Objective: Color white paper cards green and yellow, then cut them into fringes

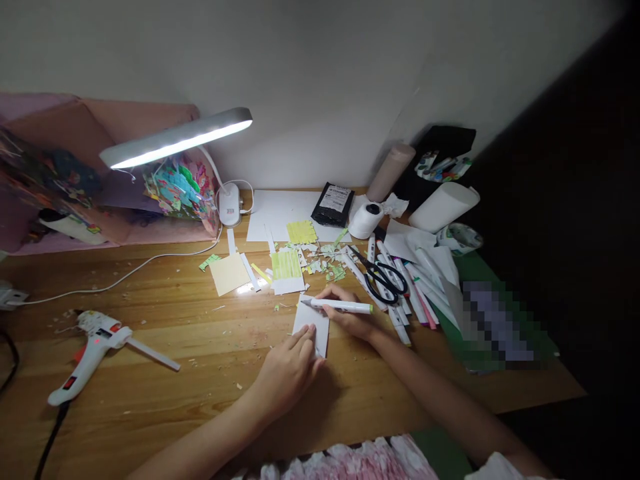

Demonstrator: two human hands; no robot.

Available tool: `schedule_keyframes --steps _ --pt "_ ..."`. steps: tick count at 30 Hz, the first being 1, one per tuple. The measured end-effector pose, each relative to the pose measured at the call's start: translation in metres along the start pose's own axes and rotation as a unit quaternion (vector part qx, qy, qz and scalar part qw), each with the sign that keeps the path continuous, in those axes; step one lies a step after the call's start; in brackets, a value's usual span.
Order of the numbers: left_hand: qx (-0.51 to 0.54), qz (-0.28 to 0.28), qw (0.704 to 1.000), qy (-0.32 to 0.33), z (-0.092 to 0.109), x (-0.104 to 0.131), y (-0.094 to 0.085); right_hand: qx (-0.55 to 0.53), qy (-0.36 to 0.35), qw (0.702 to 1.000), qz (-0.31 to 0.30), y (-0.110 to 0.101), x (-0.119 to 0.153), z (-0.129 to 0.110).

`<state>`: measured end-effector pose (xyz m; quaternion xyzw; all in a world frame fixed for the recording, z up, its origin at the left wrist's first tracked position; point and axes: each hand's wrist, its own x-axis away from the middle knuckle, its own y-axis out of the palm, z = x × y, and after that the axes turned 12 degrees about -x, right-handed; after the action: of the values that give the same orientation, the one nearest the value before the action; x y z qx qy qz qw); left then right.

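Note:
A small white card lies on the wooden table in front of me. My left hand rests its outstretched fingers on the card's lower part, pressing it against the tabletop. Pinched in my right hand is a white marker with a light green end, its tip at the card's upper left. Just beyond lies a card partly coloured yellow-green, with a fully coloured yellow-green piece behind it. Pale green paper scraps are scattered beside these. Black-handled scissors lie on several markers to the right.
A lit desk lamp stands at the back, beside a pink box. On the left lies a glue gun. A cream square, a black package, a thread cone and a white cylinder occupy the back.

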<state>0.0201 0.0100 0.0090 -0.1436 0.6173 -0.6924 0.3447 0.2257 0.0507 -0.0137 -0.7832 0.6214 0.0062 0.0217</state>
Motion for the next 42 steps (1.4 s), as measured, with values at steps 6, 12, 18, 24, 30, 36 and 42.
schedule_keyframes --steps 6,12,18,24,30,36,42 --pt "0.022 0.003 1.0 -0.009 -0.004 -0.002 -0.003 0.02 0.002 1.0 -0.011 0.002 -0.001 -0.004" --pt "0.048 0.004 0.999 -0.021 -0.01 -0.004 -0.003 0.041 0.0 0.999 -0.001 0.001 -0.001 -0.003" --pt "0.061 -0.001 0.997 -0.039 -0.014 -0.006 -0.004 0.035 -0.007 0.999 0.003 0.0 -0.002 -0.003" --pt "0.07 -0.011 0.996 -0.047 -0.015 -0.009 -0.005 0.034 -0.008 0.999 0.009 -0.001 -0.003 -0.005" --pt "0.077 -0.017 0.996 -0.052 -0.018 -0.01 -0.005 0.035 -0.005 0.999 0.012 -0.001 -0.005 -0.005" --pt "0.078 -0.016 0.996 -0.05 -0.021 -0.012 -0.003 0.041 -0.007 0.999 0.005 -0.003 -0.005 -0.008" --pt "0.077 -0.013 0.996 -0.051 -0.023 -0.013 -0.001 0.041 -0.004 0.999 0.0 -0.006 -0.004 -0.01"
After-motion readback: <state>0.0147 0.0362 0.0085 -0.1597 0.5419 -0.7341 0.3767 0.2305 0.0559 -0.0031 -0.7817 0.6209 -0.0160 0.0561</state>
